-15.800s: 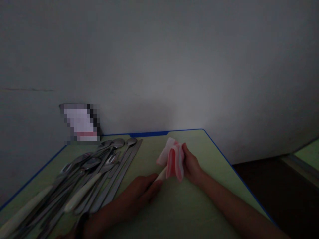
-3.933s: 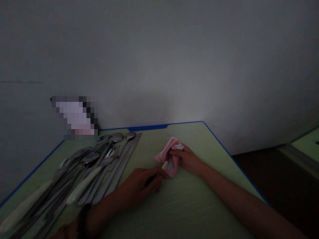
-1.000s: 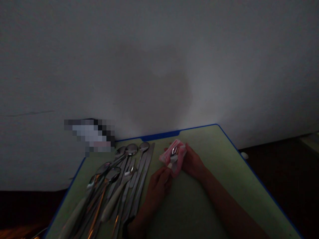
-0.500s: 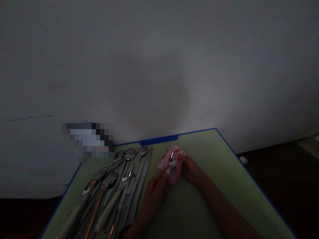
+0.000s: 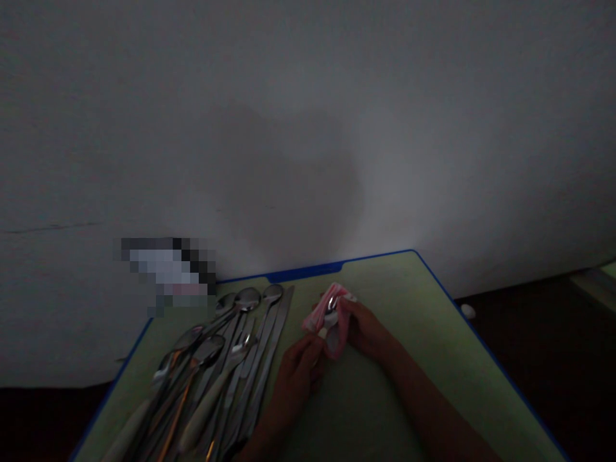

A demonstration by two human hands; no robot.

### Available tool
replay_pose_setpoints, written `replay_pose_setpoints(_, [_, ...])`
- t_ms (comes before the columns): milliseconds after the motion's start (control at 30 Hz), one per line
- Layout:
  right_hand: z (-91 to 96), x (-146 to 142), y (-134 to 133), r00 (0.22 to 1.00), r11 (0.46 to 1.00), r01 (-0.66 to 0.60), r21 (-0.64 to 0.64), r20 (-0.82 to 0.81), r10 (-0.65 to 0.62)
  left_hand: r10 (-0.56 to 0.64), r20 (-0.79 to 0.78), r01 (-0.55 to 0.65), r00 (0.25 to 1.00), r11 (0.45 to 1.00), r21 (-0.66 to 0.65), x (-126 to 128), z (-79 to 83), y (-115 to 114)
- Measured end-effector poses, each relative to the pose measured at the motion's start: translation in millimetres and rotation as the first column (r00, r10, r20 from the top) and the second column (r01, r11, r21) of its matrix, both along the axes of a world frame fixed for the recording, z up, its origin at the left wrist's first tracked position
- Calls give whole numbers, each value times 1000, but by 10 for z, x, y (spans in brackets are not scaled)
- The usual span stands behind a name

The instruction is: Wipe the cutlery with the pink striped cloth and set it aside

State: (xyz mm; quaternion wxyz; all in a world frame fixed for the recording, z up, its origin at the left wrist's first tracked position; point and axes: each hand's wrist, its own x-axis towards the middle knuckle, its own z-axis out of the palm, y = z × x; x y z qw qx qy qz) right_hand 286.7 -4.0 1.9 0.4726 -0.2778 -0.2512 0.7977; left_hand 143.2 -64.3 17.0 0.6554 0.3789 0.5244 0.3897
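My right hand (image 5: 366, 329) is closed around a pink and white cloth (image 5: 325, 314) near the far middle of a green table (image 5: 433, 359). A small spoon (image 5: 330, 312) with a white handle lies in the cloth, its shiny bowl showing. My left hand (image 5: 299, 369) pinches the handle end of that spoon just below the cloth. The scene is very dim.
A pile of several spoons, forks and long metal utensils (image 5: 226, 359) covers the table's left half, handles toward me. A blurred object (image 5: 166, 273) leans against the grey wall at the far left corner. The table has a blue edge (image 5: 308, 271); dark floor lies on the right.
Both hands stay at the cloth and spoon; over the last second they shifted only slightly toward me. The camera view has tilted a little.
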Motion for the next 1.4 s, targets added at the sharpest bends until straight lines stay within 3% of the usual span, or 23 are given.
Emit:
replay_pose_setpoints(933, [-15, -28, -7, 999, 1000, 24, 17, -33, -24, -10, 19, 10, 1000, 1000, -14, -15, -83, -5])
replay_pose_setpoints(1400, [-66, -28, 11, 999, 1000, 31, 3, -27, -31, 86, -17, -86, 996, 996, 0, 18, 44, -30])
